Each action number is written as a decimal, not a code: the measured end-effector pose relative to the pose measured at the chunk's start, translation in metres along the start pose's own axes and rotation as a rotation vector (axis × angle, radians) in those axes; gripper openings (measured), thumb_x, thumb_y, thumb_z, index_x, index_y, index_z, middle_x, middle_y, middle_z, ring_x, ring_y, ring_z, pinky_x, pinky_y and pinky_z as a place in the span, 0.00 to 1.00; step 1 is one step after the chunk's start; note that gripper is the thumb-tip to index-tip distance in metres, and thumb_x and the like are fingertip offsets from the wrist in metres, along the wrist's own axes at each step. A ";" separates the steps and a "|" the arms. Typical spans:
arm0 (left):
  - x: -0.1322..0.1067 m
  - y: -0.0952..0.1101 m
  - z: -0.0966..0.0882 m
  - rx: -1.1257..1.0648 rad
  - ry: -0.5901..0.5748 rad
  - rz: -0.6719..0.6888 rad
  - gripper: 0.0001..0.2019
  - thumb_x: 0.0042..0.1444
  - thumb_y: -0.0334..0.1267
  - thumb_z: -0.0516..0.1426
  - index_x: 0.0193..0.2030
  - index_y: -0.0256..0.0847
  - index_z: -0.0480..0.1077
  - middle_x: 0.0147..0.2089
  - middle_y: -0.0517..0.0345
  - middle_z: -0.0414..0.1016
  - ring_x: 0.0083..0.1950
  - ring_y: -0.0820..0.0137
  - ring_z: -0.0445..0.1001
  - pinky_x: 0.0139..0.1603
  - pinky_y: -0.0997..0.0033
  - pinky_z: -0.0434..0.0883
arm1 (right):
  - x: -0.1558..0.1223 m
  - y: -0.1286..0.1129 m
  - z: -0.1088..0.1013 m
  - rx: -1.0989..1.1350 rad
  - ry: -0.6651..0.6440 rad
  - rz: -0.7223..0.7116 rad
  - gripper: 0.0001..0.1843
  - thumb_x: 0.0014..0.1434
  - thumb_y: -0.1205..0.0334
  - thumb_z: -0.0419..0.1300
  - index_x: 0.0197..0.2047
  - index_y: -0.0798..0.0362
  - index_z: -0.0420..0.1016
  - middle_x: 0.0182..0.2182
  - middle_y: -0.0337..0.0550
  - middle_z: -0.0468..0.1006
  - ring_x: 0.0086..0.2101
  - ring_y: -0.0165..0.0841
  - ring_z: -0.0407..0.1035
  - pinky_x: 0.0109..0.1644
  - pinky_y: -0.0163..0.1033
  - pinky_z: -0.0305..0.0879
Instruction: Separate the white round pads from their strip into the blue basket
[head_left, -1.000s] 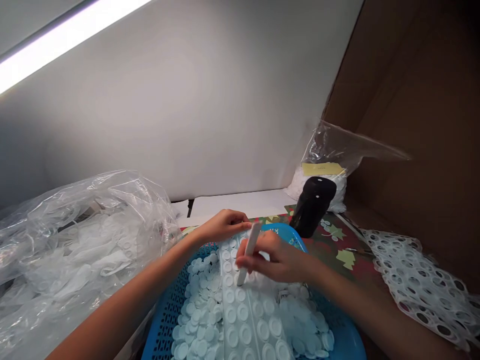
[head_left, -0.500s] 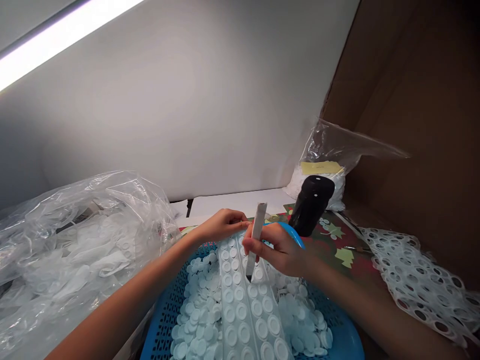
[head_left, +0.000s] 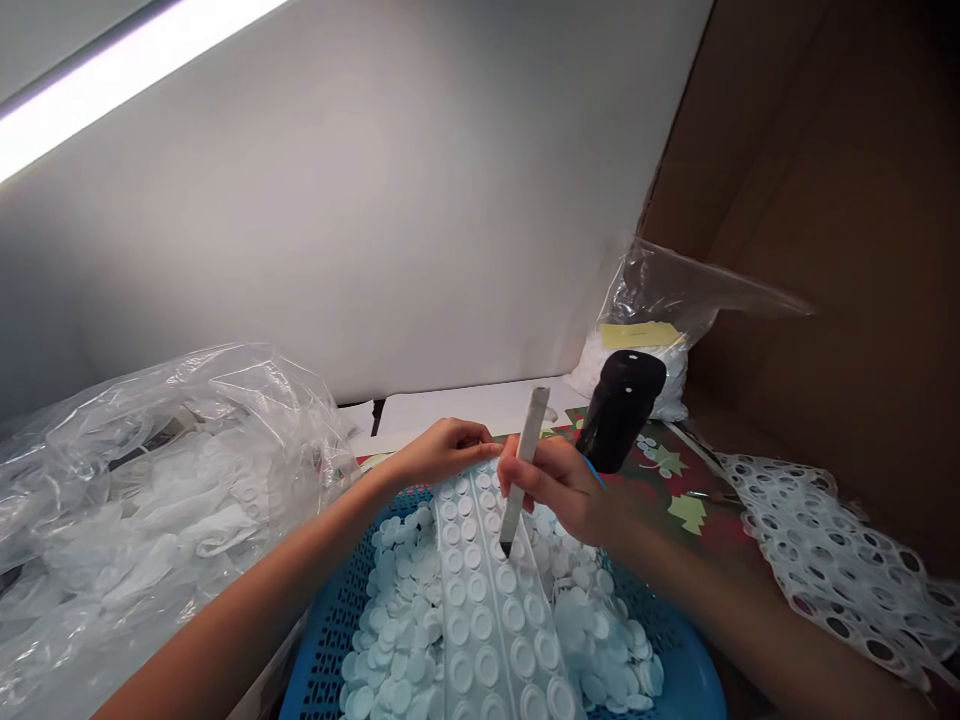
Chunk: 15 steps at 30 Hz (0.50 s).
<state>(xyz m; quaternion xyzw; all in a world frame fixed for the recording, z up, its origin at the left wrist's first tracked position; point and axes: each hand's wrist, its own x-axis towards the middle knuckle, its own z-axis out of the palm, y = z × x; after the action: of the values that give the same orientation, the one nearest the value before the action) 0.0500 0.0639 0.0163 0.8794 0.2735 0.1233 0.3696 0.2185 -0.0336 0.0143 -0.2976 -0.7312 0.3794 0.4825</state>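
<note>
The white pen is pinched firmly in the right hand, tip at the disc strip (left hand curled alongside, grip unclear).

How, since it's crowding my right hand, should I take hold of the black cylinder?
Wrap a hand around the middle of the black cylinder, coming from its right, away from your right hand: its straight round body suits a wrap, and that side looks open above the printed mat.

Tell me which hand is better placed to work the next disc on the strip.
Probably the right hand: it grips a slim white stick, whose dark tip sits right at the white disc strip. The left hand holds no tool and sits at the strip's far end.
</note>
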 end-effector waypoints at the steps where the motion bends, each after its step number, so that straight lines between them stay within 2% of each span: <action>1: 0.000 0.000 0.000 0.000 -0.005 -0.001 0.16 0.59 0.47 0.49 0.31 0.36 0.70 0.24 0.61 0.63 0.25 0.76 0.59 0.23 0.76 0.54 | 0.000 0.000 -0.001 0.009 0.008 -0.001 0.19 0.66 0.53 0.48 0.27 0.55 0.66 0.21 0.35 0.62 0.22 0.24 0.59 0.25 0.31 0.56; 6: -0.001 0.000 0.001 -0.010 0.006 0.002 0.17 0.59 0.47 0.49 0.30 0.36 0.68 0.24 0.62 0.63 0.25 0.76 0.59 0.23 0.76 0.53 | 0.001 0.002 -0.002 0.006 0.004 -0.001 0.19 0.66 0.54 0.48 0.27 0.55 0.65 0.21 0.34 0.61 0.21 0.24 0.59 0.25 0.30 0.56; 11: 0.000 0.000 0.001 -0.008 0.021 0.006 0.17 0.59 0.47 0.50 0.26 0.37 0.65 0.22 0.65 0.55 0.23 0.77 0.53 0.22 0.76 0.50 | 0.002 0.001 0.000 -0.074 -0.065 -0.037 0.19 0.65 0.55 0.49 0.25 0.55 0.64 0.19 0.33 0.57 0.20 0.24 0.54 0.24 0.31 0.52; 13: 0.000 0.001 0.001 -0.008 0.019 0.011 0.16 0.59 0.46 0.50 0.27 0.36 0.66 0.22 0.64 0.55 0.24 0.77 0.52 0.22 0.75 0.51 | 0.002 0.001 0.001 -0.114 -0.080 -0.066 0.19 0.65 0.56 0.49 0.24 0.55 0.62 0.18 0.32 0.55 0.20 0.23 0.52 0.24 0.31 0.50; 15: 0.000 0.001 0.000 -0.011 0.012 0.004 0.15 0.59 0.45 0.50 0.28 0.36 0.67 0.22 0.64 0.56 0.24 0.77 0.53 0.23 0.75 0.51 | 0.003 0.002 0.002 -0.157 -0.155 -0.070 0.19 0.65 0.57 0.50 0.23 0.55 0.60 0.18 0.31 0.53 0.20 0.23 0.50 0.23 0.32 0.48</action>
<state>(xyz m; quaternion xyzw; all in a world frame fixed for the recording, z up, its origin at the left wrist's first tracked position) 0.0505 0.0628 0.0168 0.8772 0.2731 0.1309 0.3724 0.2154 -0.0312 0.0136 -0.2786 -0.8037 0.3260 0.4125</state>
